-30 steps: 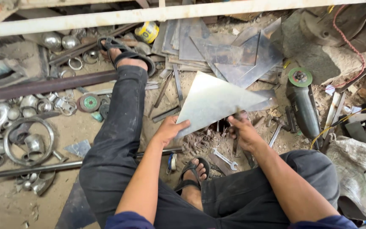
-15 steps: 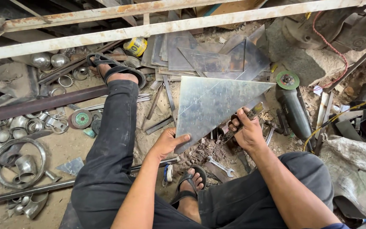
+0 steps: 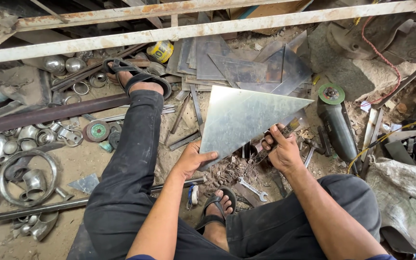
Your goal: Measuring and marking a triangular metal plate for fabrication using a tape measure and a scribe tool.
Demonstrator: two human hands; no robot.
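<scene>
Left hand (image 3: 192, 161) grips bottom corner of triangular grey sheet-metal plate (image 3: 246, 118); right hand (image 3: 281, 153) clamps its lower edge plus a slim dark tool (image 3: 278, 139). Black angle grinder (image 3: 335, 123) right, silver spanner (image 3: 253, 189) near.

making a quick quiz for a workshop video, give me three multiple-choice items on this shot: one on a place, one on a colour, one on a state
1. Where does the angle grinder lie?
A. on the ground beyond the right hand
B. on the person's lap
C. on top of the white bar

2. What colour is the label on the grinder's disc?
A. blue
B. green
C. yellow

3. How is the triangular metal sheet held?
A. flat on the ground, untouched
B. by the left hand alone
C. lifted, with both hands on it

Answers:
1. A, it rests on the dirt just past the right hand.
2. B, the disc face is green around a dark hub.
3. C, the left hand grips its lower corner while the right hand, also holding a ruler, steadies its lower edge.
</scene>
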